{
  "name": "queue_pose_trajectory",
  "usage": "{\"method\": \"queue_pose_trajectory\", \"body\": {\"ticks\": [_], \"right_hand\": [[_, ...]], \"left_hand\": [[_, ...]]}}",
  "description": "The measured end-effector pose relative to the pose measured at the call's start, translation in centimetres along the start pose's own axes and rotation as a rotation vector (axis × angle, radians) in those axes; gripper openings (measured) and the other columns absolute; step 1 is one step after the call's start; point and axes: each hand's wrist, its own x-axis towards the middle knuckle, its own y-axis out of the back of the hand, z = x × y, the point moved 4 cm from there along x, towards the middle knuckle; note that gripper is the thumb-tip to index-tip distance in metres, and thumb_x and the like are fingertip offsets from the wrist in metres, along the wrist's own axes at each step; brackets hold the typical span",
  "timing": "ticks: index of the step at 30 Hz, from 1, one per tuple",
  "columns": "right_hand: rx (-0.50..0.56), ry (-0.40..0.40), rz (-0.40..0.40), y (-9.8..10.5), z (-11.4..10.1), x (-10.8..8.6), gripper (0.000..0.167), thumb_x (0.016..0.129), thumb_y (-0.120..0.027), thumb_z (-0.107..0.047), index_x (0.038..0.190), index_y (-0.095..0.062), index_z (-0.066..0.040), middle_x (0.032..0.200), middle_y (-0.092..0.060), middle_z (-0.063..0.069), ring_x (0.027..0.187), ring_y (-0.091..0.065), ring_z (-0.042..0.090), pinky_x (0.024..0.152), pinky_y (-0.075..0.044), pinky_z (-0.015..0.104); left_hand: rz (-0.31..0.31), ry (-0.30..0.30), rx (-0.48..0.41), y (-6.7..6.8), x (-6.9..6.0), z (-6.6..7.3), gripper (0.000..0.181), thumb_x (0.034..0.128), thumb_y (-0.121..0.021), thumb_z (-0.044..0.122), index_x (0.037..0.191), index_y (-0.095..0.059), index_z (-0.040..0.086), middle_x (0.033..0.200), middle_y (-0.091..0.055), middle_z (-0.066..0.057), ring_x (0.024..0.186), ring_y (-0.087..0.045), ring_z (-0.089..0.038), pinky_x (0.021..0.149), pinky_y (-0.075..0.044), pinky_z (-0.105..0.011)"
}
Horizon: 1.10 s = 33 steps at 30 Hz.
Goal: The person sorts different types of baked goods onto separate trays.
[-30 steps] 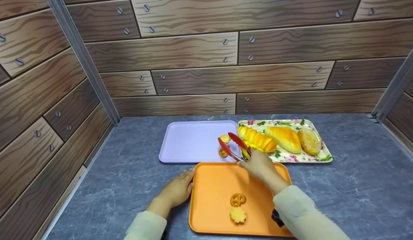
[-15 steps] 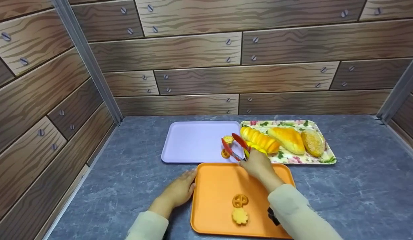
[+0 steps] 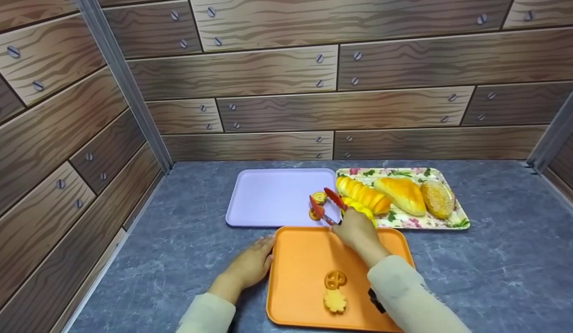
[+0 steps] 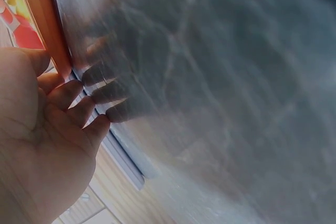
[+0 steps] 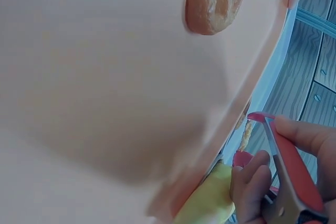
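Note:
My right hand [image 3: 358, 229] grips a pair of red-tipped tongs [image 5: 296, 169], which reach over the near right part of the lilac tray [image 3: 272, 196]. A round toy biscuit [image 3: 319, 197] sits between the tong tips; whether they pinch it I cannot tell. Just below it, a small pretzel [image 3: 314, 214] is partly covered by one tip. My left hand [image 3: 251, 263] rests at the left edge of the orange tray [image 3: 298, 259], its fingertips touching the rim. On that tray lie another pretzel [image 3: 335, 280] and a flower-shaped biscuit [image 3: 335, 301].
A floral tray [image 3: 413, 222] at the back right bears several toy breads, among them a ridged loaf [image 3: 362, 194], a golden bun [image 3: 401, 196] and a seeded roll [image 3: 437, 199]. A yellow item [image 3: 360, 209] is partly behind my right hand. Wood-patterned walls [image 3: 277, 111] enclose the table.
The head view has shifted slightly. The tong tips have come down a little around the round biscuit, which sits slightly nearer me. My left hand stays at the orange tray's rim.

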Motion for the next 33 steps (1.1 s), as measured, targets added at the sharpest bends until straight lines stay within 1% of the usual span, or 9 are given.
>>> {"method": "queue_pose_trajectory", "body": {"ticks": [7,14,19,23,26,27,30,32,33], "right_hand": [[-0.002,-0.011,-0.004,-0.2,-0.1,-0.2,0.050,0.083,-0.073,-0.027,0.111,-0.055,0.010,0.097,-0.062,0.021,0.078,-0.057,0.030,0.073,-0.050,0.045],[0.004,0.000,-0.010,-0.2,0.3,-0.3,0.062,0.082,-0.073,-0.029,0.120,-0.050,0.013,0.105,-0.061,0.024,0.087,-0.057,0.033,0.081,-0.049,0.047],[0.086,0.011,-0.020,0.2,0.8,-0.7,0.070,0.083,-0.073,-0.030,0.130,-0.044,0.012,0.116,-0.058,0.027,0.097,-0.057,0.034,0.087,-0.047,0.049],[0.145,0.024,-0.016,1.0,1.1,-1.1,0.069,0.082,-0.074,-0.033,0.129,-0.047,0.009,0.118,-0.058,0.025,0.100,-0.056,0.034,0.093,-0.044,0.052],[0.159,0.052,-0.020,1.8,1.3,-1.6,0.078,0.082,-0.073,-0.036,0.135,-0.042,0.011,0.125,-0.054,0.028,0.108,-0.055,0.036,0.097,-0.041,0.053],[0.159,0.069,-0.017,2.1,1.3,-1.8,0.077,0.081,-0.074,-0.037,0.134,-0.043,0.011,0.123,-0.056,0.027,0.106,-0.056,0.035,0.096,-0.042,0.053],[0.142,0.121,-0.027,3.0,1.6,-2.8,0.088,0.082,-0.073,-0.041,0.138,-0.035,0.015,0.123,-0.056,0.028,0.111,-0.055,0.037,0.096,-0.043,0.053],[0.136,0.158,-0.025,3.4,1.9,-3.6,0.088,0.081,-0.073,-0.043,0.137,-0.037,0.015,0.116,-0.060,0.025,0.106,-0.057,0.035,0.093,-0.045,0.052],[0.133,0.177,-0.027,3.6,2.0,-3.9,0.090,0.080,-0.074,-0.044,0.137,-0.037,0.015,0.116,-0.060,0.025,0.106,-0.057,0.036,0.093,-0.045,0.052]], "left_hand": [[0.001,0.012,-0.007,0.0,0.0,0.0,0.046,0.0994,-0.048,0.014,0.141,-0.041,-0.003,0.141,-0.045,-0.021,0.130,-0.040,-0.038,0.107,-0.032,-0.047],[0.017,-0.030,-0.004,0.1,-0.1,0.2,0.045,0.0981,-0.050,0.011,0.139,-0.042,-0.007,0.138,-0.046,-0.024,0.129,-0.041,-0.039,0.106,-0.033,-0.048],[0.002,-0.003,-0.013,0.0,0.0,0.0,0.046,0.0991,-0.048,0.013,0.141,-0.041,-0.005,0.141,-0.044,-0.022,0.130,-0.039,-0.038,0.107,-0.032,-0.048],[-0.002,0.006,-0.016,0.0,0.0,0.0,0.047,0.0994,-0.048,0.014,0.142,-0.040,-0.004,0.141,-0.044,-0.022,0.130,-0.039,-0.038,0.107,-0.032,-0.048],[-0.001,0.000,-0.019,0.0,-0.1,0.1,0.047,0.0992,-0.048,0.013,0.142,-0.040,-0.005,0.140,-0.044,-0.023,0.130,-0.039,-0.038,0.107,-0.032,-0.048],[0.001,-0.004,-0.017,0.1,-0.1,0.1,0.047,0.0992,-0.048,0.013,0.141,-0.040,-0.005,0.140,-0.045,-0.023,0.130,-0.039,-0.038,0.107,-0.032,-0.048],[0.003,-0.013,-0.013,0.1,-0.1,0.2,0.046,0.0992,-0.048,0.013,0.141,-0.040,-0.005,0.140,-0.045,-0.023,0.129,-0.040,-0.039,0.107,-0.032,-0.049],[0.001,-0.015,-0.010,0.2,-0.2,0.2,0.047,0.0993,-0.048,0.013,0.141,-0.040,-0.005,0.140,-0.045,-0.023,0.129,-0.040,-0.039,0.107,-0.032,-0.049],[-0.001,-0.014,-0.012,0.2,-0.2,0.2,0.046,0.0992,-0.049,0.013,0.141,-0.040,-0.005,0.139,-0.045,-0.024,0.129,-0.040,-0.040,0.107,-0.032,-0.049]]}}
